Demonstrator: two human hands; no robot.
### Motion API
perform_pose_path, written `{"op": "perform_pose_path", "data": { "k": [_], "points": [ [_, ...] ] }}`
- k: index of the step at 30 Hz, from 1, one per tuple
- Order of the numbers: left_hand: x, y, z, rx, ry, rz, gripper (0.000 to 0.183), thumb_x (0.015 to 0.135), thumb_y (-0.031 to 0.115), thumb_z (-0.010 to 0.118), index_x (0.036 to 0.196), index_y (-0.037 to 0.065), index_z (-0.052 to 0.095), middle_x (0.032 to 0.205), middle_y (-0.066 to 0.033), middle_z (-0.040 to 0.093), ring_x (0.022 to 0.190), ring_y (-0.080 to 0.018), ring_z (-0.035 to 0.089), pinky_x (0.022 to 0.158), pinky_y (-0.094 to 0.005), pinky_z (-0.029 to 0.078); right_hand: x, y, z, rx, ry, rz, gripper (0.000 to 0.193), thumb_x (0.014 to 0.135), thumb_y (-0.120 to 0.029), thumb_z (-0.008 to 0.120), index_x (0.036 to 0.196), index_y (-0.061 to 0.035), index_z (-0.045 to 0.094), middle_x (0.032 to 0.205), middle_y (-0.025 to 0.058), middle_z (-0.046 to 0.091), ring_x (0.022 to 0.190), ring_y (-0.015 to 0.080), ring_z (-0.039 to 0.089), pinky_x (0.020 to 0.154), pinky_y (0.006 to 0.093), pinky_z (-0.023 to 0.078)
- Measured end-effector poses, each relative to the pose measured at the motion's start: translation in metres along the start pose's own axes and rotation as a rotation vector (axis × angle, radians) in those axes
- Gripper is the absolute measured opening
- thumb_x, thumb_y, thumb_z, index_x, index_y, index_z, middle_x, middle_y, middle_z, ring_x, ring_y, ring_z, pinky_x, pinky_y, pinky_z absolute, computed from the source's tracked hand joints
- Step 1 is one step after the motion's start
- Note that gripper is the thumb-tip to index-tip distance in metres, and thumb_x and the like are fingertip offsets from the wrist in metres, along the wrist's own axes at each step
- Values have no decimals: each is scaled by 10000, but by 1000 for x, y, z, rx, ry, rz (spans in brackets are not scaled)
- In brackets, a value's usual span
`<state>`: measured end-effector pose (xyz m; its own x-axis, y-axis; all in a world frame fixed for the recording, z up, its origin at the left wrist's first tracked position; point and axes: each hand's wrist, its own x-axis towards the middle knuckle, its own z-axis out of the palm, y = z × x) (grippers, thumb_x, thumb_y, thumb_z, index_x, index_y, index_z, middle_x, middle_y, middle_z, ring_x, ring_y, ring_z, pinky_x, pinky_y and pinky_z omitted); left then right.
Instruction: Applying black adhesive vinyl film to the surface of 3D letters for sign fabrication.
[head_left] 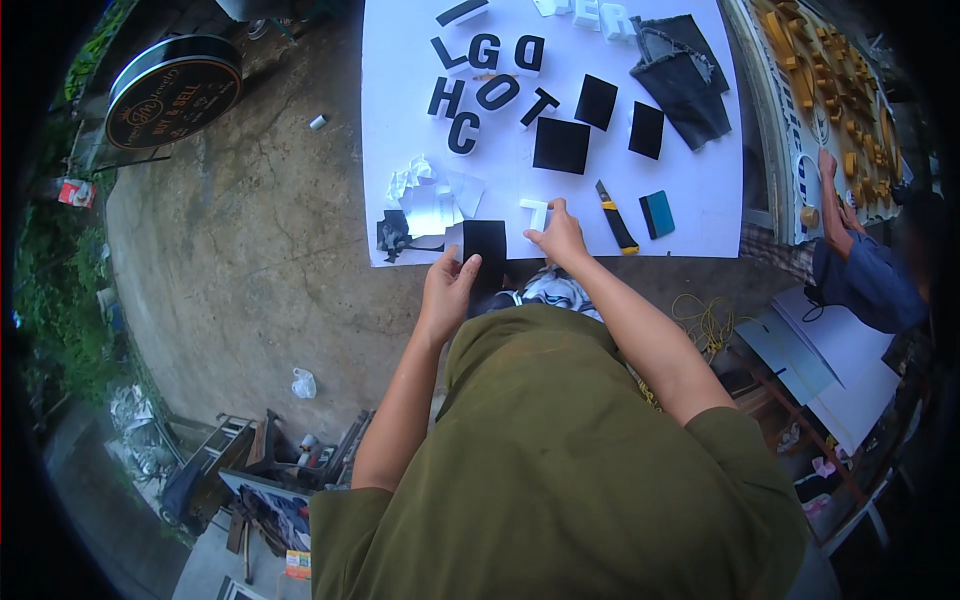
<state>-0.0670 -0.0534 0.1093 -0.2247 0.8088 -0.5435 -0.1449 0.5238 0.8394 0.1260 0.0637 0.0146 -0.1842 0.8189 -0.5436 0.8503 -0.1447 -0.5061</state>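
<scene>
A small black square sheet [485, 238] is pinched between the thumb and fingers of my left hand [450, 288] at the table's near edge. Just to the right of it, my right hand [560, 236] grips a white block letter [535, 213] by its side. Both hands are closed, and the sheet and the letter are apart. Farther back on the white table [420, 60] lie several block letters with black faces, such as a round one [463, 132]. Three more black squares [561, 146] rest to their right. A yellow-and-black utility knife [618, 220] lies right of my right hand, beside a teal squeegee [657, 215].
Crumpled backing paper [425, 195] and black scraps [393, 232] lie at the table's near left. Dark cloth [682, 80] is at the back right. Another person's arm [832, 200] reaches over a neighbouring board of yellow pieces [850, 160]. A round sign [175, 92] stands far left.
</scene>
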Motion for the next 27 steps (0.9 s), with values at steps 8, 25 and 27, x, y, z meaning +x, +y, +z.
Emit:
{"op": "perform_pose_path", "data": {
  "k": [8,25,27],
  "points": [
    [29,-22,28,-88,-186,-146,248,1024,190,596,1169,-10,621,911,-41,687,793,-82,610,708,-258,506,-10,17,-36,349,-67,199,328,984,-234,617,1217,-7,567,896,104,682,718,165,675,667,309,546],
    [66,-65,68,106,-76,-233,294,1004,261,627,1076,-21,668,856,-45,679,757,-92,581,676,-276,485,7,26,-30,632,-210,48,176,884,-173,753,908,-11,689,839,53,682,771,140,624,687,290,513],
    [71,-67,71,123,-37,-257,295,997,264,636,1054,-24,671,848,-48,675,754,-94,578,669,-280,485,11,23,-28,572,-90,-19,188,864,-173,765,903,-2,698,849,65,703,788,148,635,708,309,515]
  ]
}}
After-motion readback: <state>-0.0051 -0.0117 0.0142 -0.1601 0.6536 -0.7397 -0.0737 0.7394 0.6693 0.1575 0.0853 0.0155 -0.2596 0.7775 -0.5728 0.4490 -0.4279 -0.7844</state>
